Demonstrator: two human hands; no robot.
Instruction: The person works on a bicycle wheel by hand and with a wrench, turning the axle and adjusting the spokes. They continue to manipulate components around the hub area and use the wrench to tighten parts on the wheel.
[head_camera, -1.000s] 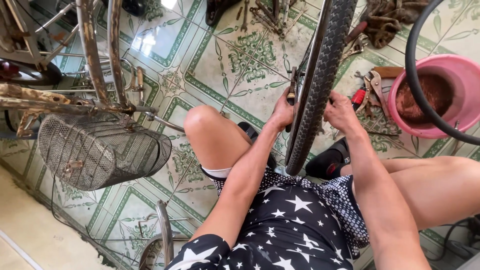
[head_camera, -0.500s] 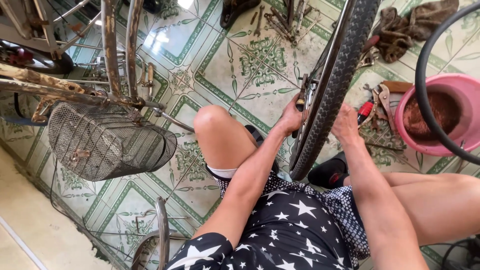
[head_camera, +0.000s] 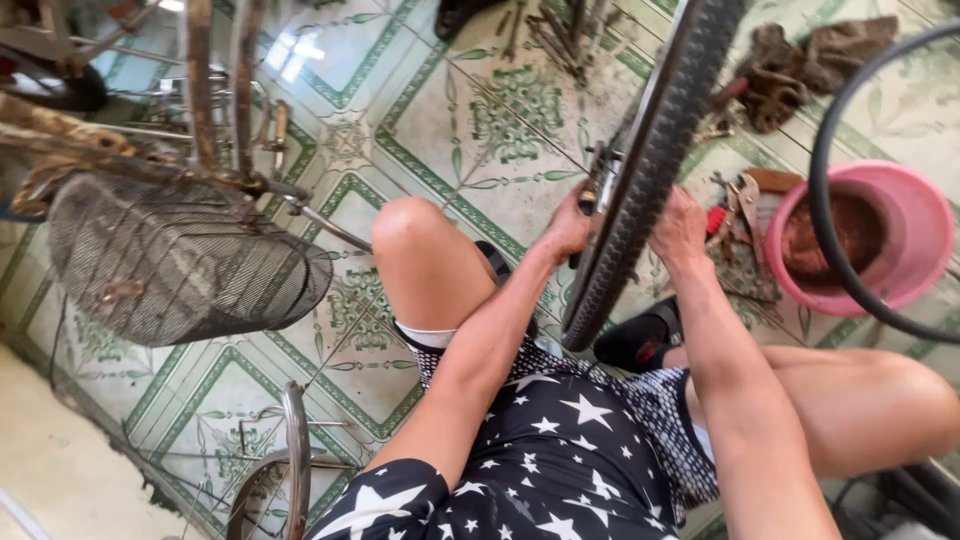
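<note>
Now your view has slid a little toward the wheel compared with a moment ago, and the bicycle wheel (head_camera: 650, 170) stands steeper and higher between your knees, its knobbly tyre running from the top edge down to just above your lap. Your left hand (head_camera: 570, 228) has kept its place on the left flank of that wheel, fingers curled tight around the rim and a dark-handled tool by the spokes. Your right hand (head_camera: 682, 228) has stayed on the right flank, fingers closed over the tyre's edge, pressing against it. Both grips look unchanged, so the work seems to be at the same spot on the rim.

Right of the wheel sits a pink basin (head_camera: 905, 250) with brown contents, crossed by a loose black tyre hoop (head_camera: 830, 250); scattered pliers and tools (head_camera: 735, 200) lie between. Left of the wheel, well apart, a wire basket (head_camera: 170, 265) hangs from a rusty bicycle frame. A black sandal (head_camera: 640, 340) rests just below the wheel.
</note>
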